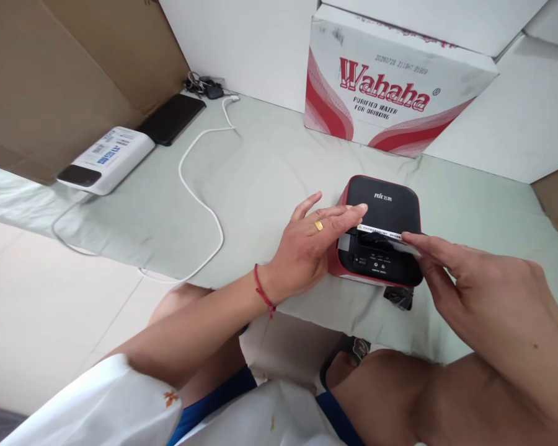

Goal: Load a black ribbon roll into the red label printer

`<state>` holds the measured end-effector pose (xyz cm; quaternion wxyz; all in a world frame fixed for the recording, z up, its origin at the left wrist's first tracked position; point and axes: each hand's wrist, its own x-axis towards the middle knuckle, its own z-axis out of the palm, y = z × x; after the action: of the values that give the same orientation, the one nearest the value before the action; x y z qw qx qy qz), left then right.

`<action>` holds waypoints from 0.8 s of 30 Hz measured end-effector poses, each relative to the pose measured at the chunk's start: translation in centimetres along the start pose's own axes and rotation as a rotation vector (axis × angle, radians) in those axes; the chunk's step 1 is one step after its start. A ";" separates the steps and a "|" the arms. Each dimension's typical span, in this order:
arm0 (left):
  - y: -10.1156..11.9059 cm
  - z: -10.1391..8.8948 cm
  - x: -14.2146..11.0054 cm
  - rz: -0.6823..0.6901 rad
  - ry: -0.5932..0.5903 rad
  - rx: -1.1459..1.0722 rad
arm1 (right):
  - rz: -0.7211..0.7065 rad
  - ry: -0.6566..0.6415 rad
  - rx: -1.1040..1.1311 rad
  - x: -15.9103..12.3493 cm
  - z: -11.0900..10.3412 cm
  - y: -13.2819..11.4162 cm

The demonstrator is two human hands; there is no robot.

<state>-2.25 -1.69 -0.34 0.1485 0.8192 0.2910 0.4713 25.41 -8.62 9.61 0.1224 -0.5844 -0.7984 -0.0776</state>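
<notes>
Head view: device (385,214) lengthwise (probably) forward.

Smooth, matt plastic device (390,217)

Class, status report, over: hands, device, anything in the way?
Left hand on left edge of black-and-red device. Right hand pinching thin flat piece over its top. Small black item at near edge, not between hands.

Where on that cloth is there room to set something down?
The cloth is bare between the white cable and the black-topped device, and right of that device, between the Wahaha carton and the right hand. It's crowded at the device, where the left hand is, and far left, with the white gadget, dark slab and keys.
</notes>
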 end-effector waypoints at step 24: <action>-1.0 1.6 1.8 -0.351 0.104 -0.586 | 0.635 0.207 1.034 2.9 6.9 1.8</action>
<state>-0.49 0.21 -0.46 0.4413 0.6540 0.2870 0.5433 25.56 -3.58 3.78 0.4839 -0.6481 -0.5036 0.3037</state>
